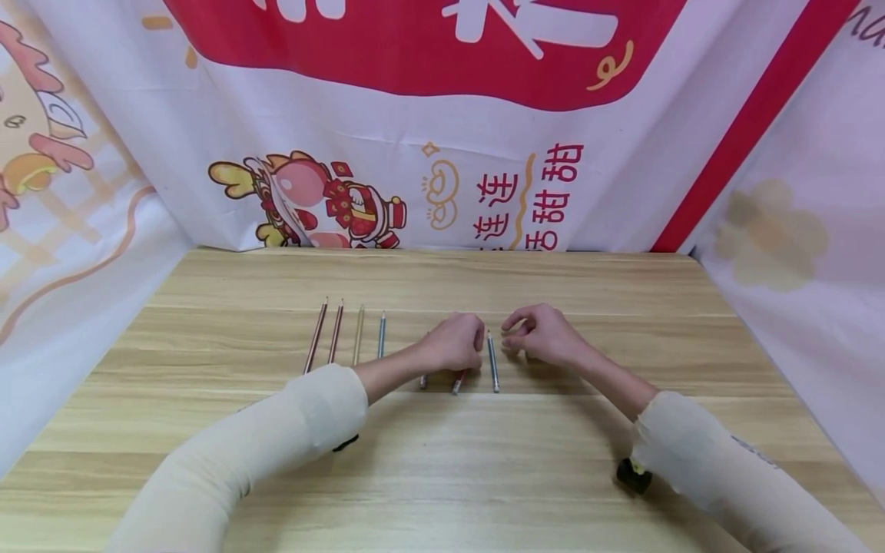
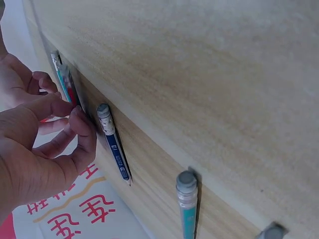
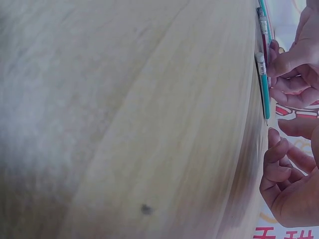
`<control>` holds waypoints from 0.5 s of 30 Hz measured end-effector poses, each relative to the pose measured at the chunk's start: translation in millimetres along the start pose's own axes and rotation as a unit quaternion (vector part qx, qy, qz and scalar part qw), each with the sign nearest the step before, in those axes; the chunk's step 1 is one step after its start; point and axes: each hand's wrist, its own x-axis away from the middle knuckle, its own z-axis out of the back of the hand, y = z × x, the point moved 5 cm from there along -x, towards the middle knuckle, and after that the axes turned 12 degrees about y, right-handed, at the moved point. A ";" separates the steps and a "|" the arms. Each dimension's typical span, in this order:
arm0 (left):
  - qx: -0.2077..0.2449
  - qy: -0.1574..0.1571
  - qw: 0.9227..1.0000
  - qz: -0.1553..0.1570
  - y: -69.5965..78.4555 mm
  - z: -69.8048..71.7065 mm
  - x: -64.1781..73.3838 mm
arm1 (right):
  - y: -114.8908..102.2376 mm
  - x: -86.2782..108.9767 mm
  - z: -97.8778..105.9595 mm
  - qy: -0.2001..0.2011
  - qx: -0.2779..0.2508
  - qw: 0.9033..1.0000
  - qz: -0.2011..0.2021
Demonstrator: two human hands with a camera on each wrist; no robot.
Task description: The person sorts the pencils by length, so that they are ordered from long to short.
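Note:
My left hand (image 1: 452, 342) pinches a red-and-black pencil (image 1: 459, 382) between thumb and fingertips, its eraser end toward me. Most of that pencil is hidden under the hand. Just to its right lies a teal-blue pencil (image 1: 493, 361), which also shows in the right wrist view as a teal pencil (image 3: 264, 94) with a pale eraser. Beyond that pencil's tip is my right hand (image 1: 542, 334), fingers loosely bent and holding nothing. On the left hand's other side a dark blue pencil (image 2: 115, 147) rests on the wood.
Left of the hands, several more pencils lie side by side, tips away from me: two dark red ones (image 1: 316, 336), a tan one (image 1: 359, 334) and a blue one (image 1: 382, 334). The wooden table (image 1: 442, 476) ends at a printed cloth backdrop (image 1: 387, 123).

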 end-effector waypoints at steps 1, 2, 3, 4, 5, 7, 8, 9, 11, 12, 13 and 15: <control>0.004 0.001 1.000 0.000 -0.8 0.6 0.0 | -0.2 -0.1 -0.4 -0.001 0.000 1.000 0.000; 0.006 0.003 1.000 -0.001 -1.7 1.5 0.2 | -0.6 -0.1 -1.1 -0.002 -0.001 1.000 0.002; 0.008 0.005 1.000 -0.003 -2.6 2.7 0.2 | -0.8 -0.2 -1.7 -0.002 -0.002 1.000 0.002; 0.011 0.006 1.000 -0.002 -3.6 4.1 0.4 | -1.2 -0.2 -2.4 -0.004 -0.003 1.000 0.004; 0.014 0.008 1.000 -0.003 -4.4 5.8 0.6 | -1.5 -0.3 -3.1 -0.004 -0.005 1.000 0.002; 0.020 0.009 1.000 0.001 -6.3 9.7 1.3 | -2.5 -0.4 -4.9 -0.007 -0.009 1.000 0.004; 0.021 0.010 1.000 0.003 -7.2 11.8 1.7 | -3.0 -0.5 -5.6 -0.007 -0.010 1.000 0.005; 0.022 0.011 1.000 0.004 -8.2 13.9 2.0 | -3.5 -0.5 -6.2 -0.006 -0.011 1.000 0.006; 0.024 0.014 1.000 0.010 -10.5 17.9 3.1 | -4.7 -0.5 -7.6 -0.005 -0.013 1.000 0.012; 0.026 0.015 0.999 0.013 -12.0 19.7 3.8 | -5.4 -0.4 -8.2 -0.006 -0.014 1.000 0.017; 0.028 0.018 0.999 0.015 -13.3 21.7 4.7 | -6.1 -0.4 -8.8 -0.006 -0.015 1.000 0.020; 0.029 0.026 0.999 0.015 -16.0 26.3 6.1 | -7.2 -0.2 -9.8 -0.007 -0.017 0.999 0.026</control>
